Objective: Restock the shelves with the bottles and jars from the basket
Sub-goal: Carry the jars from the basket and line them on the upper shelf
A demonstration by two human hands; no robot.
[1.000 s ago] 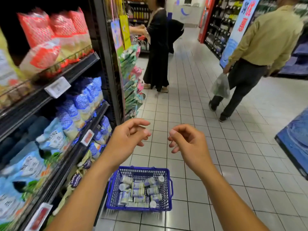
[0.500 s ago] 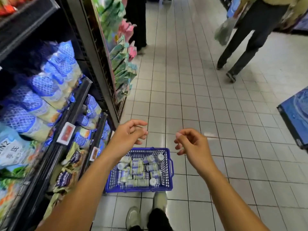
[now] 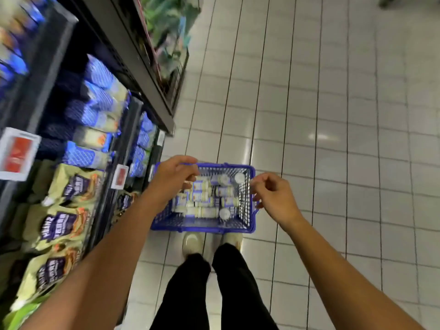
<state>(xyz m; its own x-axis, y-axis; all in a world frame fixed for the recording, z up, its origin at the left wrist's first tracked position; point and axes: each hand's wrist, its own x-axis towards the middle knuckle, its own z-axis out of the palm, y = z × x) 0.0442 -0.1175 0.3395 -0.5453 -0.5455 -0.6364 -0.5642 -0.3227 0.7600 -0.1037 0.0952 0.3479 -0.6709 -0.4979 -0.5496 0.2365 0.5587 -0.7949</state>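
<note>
A blue plastic basket (image 3: 204,226) stands on the tiled floor just in front of my feet. Several small white-capped jars with blue-and-white labels (image 3: 207,198) lie on their sides in it. My left hand (image 3: 172,178) hovers over the basket's left half, fingers loosely curled, holding nothing. Over the basket's right rim is my right hand (image 3: 273,195), its fingers also loosely curled and empty. The view is blurred by head motion.
Dark shelves (image 3: 123,136) run along the left, stocked with blue-and-white bags (image 3: 100,101) above and green snack packs (image 3: 64,220) below, with red price tags on the edges. A hanging rack of green packets (image 3: 166,32) is farther along. White tiled floor (image 3: 345,139) stretches to the right.
My head has tilted down, so the people ahead have left the view. Both hands have dropped toward the basket and now sit over it.
</note>
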